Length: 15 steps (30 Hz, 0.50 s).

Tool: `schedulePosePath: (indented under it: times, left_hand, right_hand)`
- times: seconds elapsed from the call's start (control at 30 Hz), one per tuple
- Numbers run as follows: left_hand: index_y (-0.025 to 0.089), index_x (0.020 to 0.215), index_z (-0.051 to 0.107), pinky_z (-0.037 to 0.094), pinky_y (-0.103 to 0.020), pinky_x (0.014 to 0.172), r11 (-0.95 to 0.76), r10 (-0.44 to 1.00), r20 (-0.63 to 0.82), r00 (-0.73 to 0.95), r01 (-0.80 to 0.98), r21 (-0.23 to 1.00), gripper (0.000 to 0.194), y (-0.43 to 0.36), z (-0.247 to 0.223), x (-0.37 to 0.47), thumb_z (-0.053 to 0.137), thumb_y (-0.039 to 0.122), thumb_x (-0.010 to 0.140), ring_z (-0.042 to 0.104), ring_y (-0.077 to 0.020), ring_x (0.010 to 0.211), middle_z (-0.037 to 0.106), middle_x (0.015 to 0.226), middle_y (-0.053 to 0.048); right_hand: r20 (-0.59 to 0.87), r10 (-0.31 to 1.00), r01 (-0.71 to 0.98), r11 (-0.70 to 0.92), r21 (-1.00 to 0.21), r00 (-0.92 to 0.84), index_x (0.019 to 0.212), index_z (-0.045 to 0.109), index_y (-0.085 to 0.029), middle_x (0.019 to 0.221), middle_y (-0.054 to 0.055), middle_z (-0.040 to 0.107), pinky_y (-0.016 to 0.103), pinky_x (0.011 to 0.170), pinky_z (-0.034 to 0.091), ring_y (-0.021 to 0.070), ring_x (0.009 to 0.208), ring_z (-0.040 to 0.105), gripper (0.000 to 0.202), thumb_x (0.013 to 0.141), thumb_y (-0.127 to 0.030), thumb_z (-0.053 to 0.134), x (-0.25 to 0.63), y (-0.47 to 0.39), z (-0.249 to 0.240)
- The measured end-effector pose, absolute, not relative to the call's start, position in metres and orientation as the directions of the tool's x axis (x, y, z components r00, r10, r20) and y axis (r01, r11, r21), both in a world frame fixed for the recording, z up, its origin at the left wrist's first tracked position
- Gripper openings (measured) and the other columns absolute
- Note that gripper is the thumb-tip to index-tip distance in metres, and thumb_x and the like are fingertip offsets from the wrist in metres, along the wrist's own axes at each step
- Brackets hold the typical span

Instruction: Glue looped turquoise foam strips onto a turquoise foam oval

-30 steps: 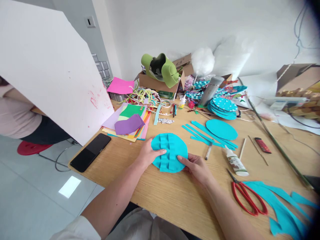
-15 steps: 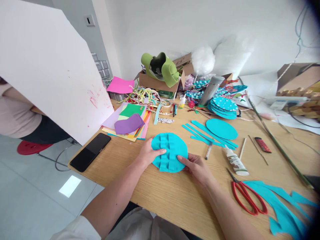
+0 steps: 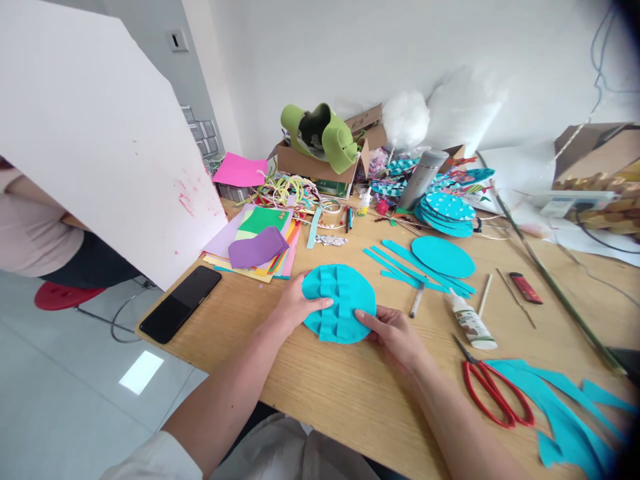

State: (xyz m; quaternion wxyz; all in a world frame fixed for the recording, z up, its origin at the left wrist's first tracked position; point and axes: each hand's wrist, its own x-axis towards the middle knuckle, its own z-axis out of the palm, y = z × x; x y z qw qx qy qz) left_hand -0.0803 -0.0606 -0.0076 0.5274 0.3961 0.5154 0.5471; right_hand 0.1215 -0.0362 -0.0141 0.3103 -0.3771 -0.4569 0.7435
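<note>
Between my two hands is a blue paper disc (image 3: 357,293) with two rows of folded paper strip raised on its face. My left hand (image 3: 296,303) grips its left edge, thumb lying on the front and fingers hidden behind. At the lower right edge my right hand (image 3: 395,331) pinches the disc, thumb on top and fingers underneath. Right of the hands lie a marker pen (image 3: 417,300), blue paper strips (image 3: 407,263), a plain blue oval (image 3: 443,257) and a white glue bottle (image 3: 473,323). Red-handled scissors (image 3: 493,390) rest nearer me.
A black phone (image 3: 181,303) lies at the table's left edge, below stacked coloured paper (image 3: 260,247). Blue scraps (image 3: 565,413) spread at the right, near a long green stick (image 3: 555,273). A grey thermos (image 3: 424,179) stands at the back. A person (image 3: 40,227) sits behind the white board (image 3: 105,133).
Almost nothing differs. Both hands keep the same hold on the disc, and the view has shifted very slightly.
</note>
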Motion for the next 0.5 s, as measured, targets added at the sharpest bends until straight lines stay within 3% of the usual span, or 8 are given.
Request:
schedulePosePath:
  times: [0.5]
  left_hand:
    - [0.018, 0.112, 0.059, 0.052, -0.047, 0.09, 0.103, 0.989, -0.122, -0.081, -0.207, 0.973, 0.064, -0.058, -0.0098, -0.0835, 0.086, 0.02, 0.054, 0.065, -0.0293, 0.103, 0.068, 0.112, -0.011]
  right_hand:
    - [-0.279, 0.798, -0.123, -0.4, -0.908, -0.535, 0.087, 0.076, -0.017, 0.092, 0.011, 0.075, 0.039, 0.078, 0.055, 0.0273, 0.084, 0.071, 0.035, 0.069, -0.047, 0.077, 0.1216, -0.036, -0.0153]
